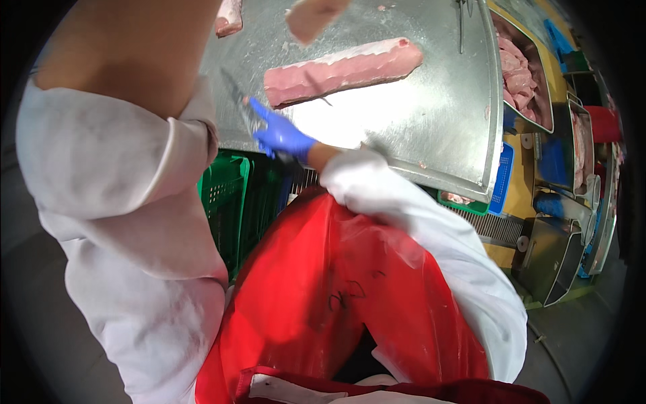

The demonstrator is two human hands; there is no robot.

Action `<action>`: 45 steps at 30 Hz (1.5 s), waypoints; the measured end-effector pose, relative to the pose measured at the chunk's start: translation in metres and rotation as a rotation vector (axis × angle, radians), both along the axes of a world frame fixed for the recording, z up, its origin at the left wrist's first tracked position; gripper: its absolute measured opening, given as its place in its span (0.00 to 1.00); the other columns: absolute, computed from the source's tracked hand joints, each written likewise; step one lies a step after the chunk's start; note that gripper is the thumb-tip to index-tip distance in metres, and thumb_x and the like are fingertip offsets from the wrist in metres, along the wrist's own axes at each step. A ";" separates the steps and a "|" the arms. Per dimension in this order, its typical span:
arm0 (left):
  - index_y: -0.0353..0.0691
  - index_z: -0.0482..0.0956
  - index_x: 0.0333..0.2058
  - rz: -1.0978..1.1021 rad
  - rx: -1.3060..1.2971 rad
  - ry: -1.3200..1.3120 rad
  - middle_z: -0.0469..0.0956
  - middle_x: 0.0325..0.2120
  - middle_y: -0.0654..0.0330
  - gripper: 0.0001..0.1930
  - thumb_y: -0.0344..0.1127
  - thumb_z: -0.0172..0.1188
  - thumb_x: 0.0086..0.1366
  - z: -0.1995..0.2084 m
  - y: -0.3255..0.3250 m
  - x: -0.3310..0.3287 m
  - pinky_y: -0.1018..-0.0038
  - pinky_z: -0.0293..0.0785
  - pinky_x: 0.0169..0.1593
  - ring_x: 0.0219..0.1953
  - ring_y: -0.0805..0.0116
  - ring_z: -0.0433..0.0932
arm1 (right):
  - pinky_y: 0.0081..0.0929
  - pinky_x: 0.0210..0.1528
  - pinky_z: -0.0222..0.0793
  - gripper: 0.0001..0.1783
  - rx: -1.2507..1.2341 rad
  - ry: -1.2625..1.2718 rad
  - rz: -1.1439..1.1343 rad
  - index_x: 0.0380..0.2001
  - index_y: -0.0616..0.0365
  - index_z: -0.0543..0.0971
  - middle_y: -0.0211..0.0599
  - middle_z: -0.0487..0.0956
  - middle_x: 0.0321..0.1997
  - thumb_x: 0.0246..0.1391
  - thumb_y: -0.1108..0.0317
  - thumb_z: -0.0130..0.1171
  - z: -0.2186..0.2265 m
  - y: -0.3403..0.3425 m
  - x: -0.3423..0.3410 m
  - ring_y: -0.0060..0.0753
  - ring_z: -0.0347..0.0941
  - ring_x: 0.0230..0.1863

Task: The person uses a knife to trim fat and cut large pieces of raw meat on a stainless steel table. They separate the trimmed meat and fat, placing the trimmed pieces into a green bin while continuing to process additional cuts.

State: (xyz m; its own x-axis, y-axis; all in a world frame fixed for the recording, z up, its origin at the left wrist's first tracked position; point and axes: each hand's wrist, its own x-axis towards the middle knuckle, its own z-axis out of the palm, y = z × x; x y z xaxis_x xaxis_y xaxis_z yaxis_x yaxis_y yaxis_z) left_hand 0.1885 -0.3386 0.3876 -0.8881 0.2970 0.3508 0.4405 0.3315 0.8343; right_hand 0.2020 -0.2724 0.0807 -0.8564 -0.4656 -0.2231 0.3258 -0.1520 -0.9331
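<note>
My right hand (282, 137), in a blue glove, is over the near edge of the metal table (437, 128). Its fingers are curled round a knife (234, 86), and the forefinger stretches along it. The grey blade points up and left, smeared by motion. Just beyond the hand lies a long pink meat loin (343, 71) with a pale fatty side. My left arm crosses the upper left, its hand outside the picture. Near the top edge is a blurred pale pink piece (315, 19) that I cannot make out.
Another meat piece (229, 19) lies at the table's far left. A thin metal tool (461, 27) is at the upper right. Beyond the right edge stands a metal tub (548, 101) of meat pieces. Green crates (225, 185) and a blue crate (502, 178) are below the table edge.
</note>
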 end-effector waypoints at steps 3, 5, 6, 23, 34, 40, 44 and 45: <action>0.37 0.75 0.38 -0.246 0.182 0.001 0.75 0.31 0.64 0.11 0.38 0.62 0.65 0.013 0.058 -0.058 0.74 0.70 0.37 0.34 0.72 0.74 | 0.25 0.28 0.71 0.45 0.100 0.106 0.114 0.74 0.36 0.47 0.36 0.76 0.27 0.56 0.70 0.52 0.013 0.053 0.025 0.22 0.71 0.23; 0.37 0.75 0.36 -0.381 0.294 -0.020 0.74 0.29 0.64 0.10 0.38 0.62 0.65 0.019 0.096 -0.088 0.74 0.69 0.35 0.33 0.72 0.73 | 0.26 0.34 0.71 0.45 0.263 0.220 0.145 0.74 0.38 0.49 0.35 0.77 0.29 0.54 0.70 0.53 0.013 0.112 0.041 0.24 0.71 0.25; 0.38 0.75 0.35 -0.430 0.339 -0.030 0.74 0.28 0.64 0.10 0.38 0.62 0.65 0.022 0.110 -0.100 0.73 0.68 0.35 0.32 0.72 0.73 | 0.29 0.38 0.72 0.45 0.360 0.358 0.142 0.74 0.38 0.50 0.36 0.78 0.30 0.54 0.69 0.52 0.018 0.146 0.052 0.27 0.72 0.27; 0.33 0.78 0.35 0.151 -0.030 -0.572 0.78 0.27 0.61 0.09 0.34 0.62 0.61 -0.429 0.059 0.051 0.74 0.73 0.36 0.31 0.76 0.74 | 0.35 0.42 0.73 0.39 0.799 0.092 0.209 0.71 0.34 0.56 0.50 0.80 0.35 0.57 0.67 0.51 -0.018 0.329 0.138 0.42 0.76 0.30; 0.32 0.77 0.37 0.467 -0.213 -0.290 0.77 0.30 0.56 0.18 0.45 0.61 0.65 -0.319 0.093 0.002 0.64 0.73 0.40 0.32 0.65 0.74 | 0.46 0.49 0.72 0.31 0.985 0.407 0.377 0.71 0.31 0.55 0.55 0.81 0.43 0.65 0.65 0.41 -0.068 0.259 0.073 0.54 0.79 0.41; 0.31 0.79 0.49 0.645 0.076 -0.128 0.81 0.46 0.59 0.18 0.38 0.53 0.67 -0.182 -0.085 0.042 0.81 0.67 0.40 0.38 0.79 0.75 | 0.28 0.30 0.75 0.41 0.408 -0.165 -0.154 0.73 0.36 0.53 0.38 0.80 0.32 0.59 0.70 0.54 -0.044 0.391 0.139 0.25 0.76 0.27; 0.32 0.79 0.49 1.078 0.016 -0.157 0.78 0.33 0.64 0.17 0.36 0.55 0.67 -0.209 -0.253 0.110 0.80 0.66 0.33 0.30 0.78 0.70 | 0.21 0.23 0.69 0.46 0.187 -0.153 -0.605 0.74 0.37 0.45 0.31 0.73 0.26 0.58 0.80 0.50 -0.049 0.402 0.116 0.22 0.69 0.20; 0.32 0.79 0.49 1.137 -0.046 -0.195 0.76 0.31 0.65 0.17 0.36 0.55 0.66 -0.226 -0.293 0.126 0.79 0.66 0.32 0.29 0.78 0.69 | 0.21 0.22 0.68 0.47 0.086 -0.138 -0.657 0.75 0.38 0.45 0.30 0.72 0.25 0.58 0.81 0.50 -0.047 0.386 0.097 0.22 0.67 0.19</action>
